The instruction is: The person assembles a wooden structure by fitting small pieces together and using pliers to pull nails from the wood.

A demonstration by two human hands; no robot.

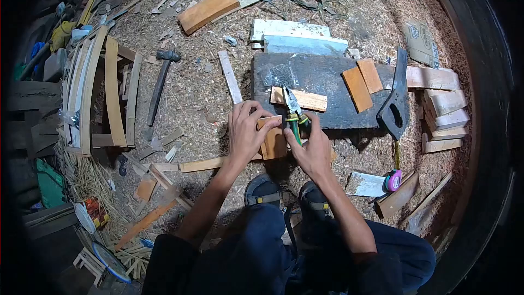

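Note:
My left hand (248, 134) is closed on a small brown wood block (274, 145), held upright just before the front edge of a dark workboard (322, 71). Its fingers and thumb press near the top of the block. In my right hand (314, 153) is a pair of pliers (293, 106) with green and yellow handles, its jaws pointing away from me over the board. Beneath the jaws lies a short pale wood strip (312, 101). Two small orange-brown wood pieces (356, 90) rest farther right on the board.
A handsaw (394, 109) leans across the board's right end. The hammer (159, 84) lies on the shavings at left, beside a slatted wooden frame (112, 93). A pink tape measure (393, 181) and stacked wood blocks (447, 117) sit at right. A thick plank (209, 11) lies farther off.

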